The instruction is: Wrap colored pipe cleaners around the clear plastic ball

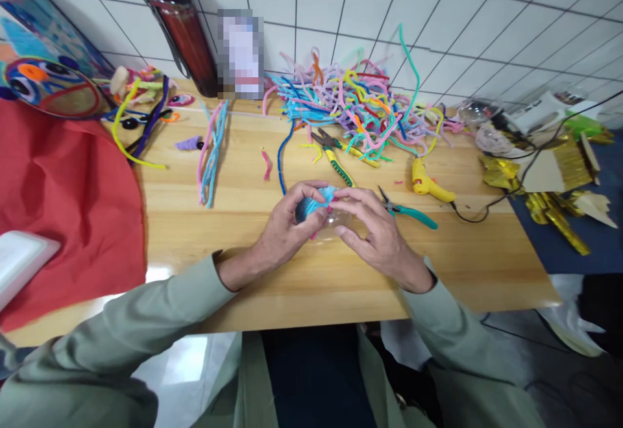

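Both hands meet over the middle of the wooden table point(302, 285). My left hand point(285, 223) is curled round a ball wound with blue pipe cleaners point(316, 202). My right hand point(372, 226) grips the same piece from the other side, where a clear plastic part point(337, 220) shows between the fingers. A dark blue pipe cleaner point(281, 158) trails from the ball toward the back of the table.
A heap of coloured pipe cleaners point(360, 106) lies at the back. Yellow-handled pliers point(335, 155), teal-handled cutters point(409, 210) and a yellow glue gun point(428, 184) with its cord lie near my hands. Red cloth point(63, 201) covers the left; gold foil scraps point(549, 181) the right.
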### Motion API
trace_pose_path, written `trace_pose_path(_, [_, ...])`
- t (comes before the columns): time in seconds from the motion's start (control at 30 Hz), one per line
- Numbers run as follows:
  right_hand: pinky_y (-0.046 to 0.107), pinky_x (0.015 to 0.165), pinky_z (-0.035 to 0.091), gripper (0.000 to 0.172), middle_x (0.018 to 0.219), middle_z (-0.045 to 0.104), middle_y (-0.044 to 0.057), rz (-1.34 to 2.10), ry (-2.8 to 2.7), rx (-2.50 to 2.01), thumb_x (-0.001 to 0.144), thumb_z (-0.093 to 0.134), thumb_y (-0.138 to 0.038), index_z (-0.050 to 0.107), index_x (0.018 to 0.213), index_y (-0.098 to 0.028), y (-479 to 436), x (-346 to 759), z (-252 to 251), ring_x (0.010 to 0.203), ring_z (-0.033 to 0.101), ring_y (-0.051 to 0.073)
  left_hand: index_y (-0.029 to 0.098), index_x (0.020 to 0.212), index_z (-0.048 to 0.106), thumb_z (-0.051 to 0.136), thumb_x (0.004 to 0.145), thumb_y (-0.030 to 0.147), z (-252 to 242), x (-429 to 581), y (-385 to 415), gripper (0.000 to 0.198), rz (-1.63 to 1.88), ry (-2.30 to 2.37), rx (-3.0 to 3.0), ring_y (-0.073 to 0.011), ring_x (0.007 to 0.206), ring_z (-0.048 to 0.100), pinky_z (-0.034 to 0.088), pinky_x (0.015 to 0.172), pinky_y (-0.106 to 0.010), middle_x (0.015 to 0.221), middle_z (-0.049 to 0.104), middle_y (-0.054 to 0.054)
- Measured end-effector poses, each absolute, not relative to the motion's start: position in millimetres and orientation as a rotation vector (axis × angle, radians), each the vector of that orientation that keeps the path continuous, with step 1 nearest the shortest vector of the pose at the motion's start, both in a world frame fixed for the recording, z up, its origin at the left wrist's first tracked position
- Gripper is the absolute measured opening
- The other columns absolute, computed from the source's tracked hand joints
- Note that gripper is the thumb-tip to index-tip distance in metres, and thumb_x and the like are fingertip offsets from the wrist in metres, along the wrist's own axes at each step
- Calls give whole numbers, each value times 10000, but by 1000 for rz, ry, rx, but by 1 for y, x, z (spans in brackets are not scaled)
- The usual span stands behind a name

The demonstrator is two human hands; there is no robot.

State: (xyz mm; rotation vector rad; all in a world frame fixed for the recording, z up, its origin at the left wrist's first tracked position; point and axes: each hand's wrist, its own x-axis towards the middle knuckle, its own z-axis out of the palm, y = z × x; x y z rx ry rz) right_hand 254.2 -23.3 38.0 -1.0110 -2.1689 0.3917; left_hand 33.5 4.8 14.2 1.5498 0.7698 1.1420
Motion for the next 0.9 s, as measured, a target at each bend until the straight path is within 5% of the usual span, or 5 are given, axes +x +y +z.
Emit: trace_pose_path(0.9, [575,1122,583,433,1440,681,117,361,-2154,-976,1037,662,-207,636,1453,-320,-21,252,36,1355,665,317,214,1005,702,741,945,276,27,26,17,95,1072,802,1571,-219,1185,734,556,1060,-377,1312,758,-103])
